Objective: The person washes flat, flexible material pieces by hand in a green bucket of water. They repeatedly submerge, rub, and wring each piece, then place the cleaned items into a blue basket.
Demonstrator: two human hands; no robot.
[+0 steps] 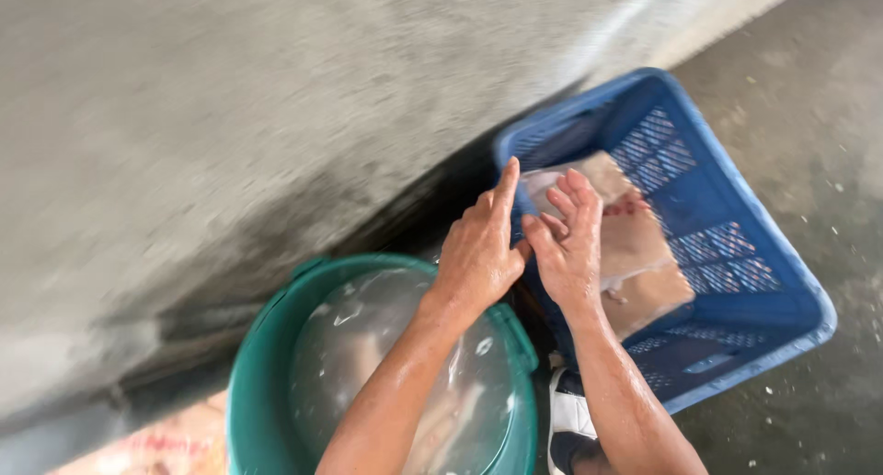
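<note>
Both hands are raised together over the near edge of the blue plastic crate [736, 254], wet forearms reaching up from the bottom of the view. The left hand [478, 250] has its index finger pointing up and the other fingers loosely curled, holding nothing visible. The right hand [570, 245] is flat and open, fingers spread slightly, palm facing the left hand, and the two hands touch near the thumbs. Just behind the hands, a clear plastic bag [635, 254] with pale contents and red print lies inside the crate. The green bucket [267, 374], lined with clear plastic film [368, 346], sits beside the crate under the left forearm. Both stand on the grey concrete floor [809, 116]; the grey wall [230, 116] is blurred.
</note>
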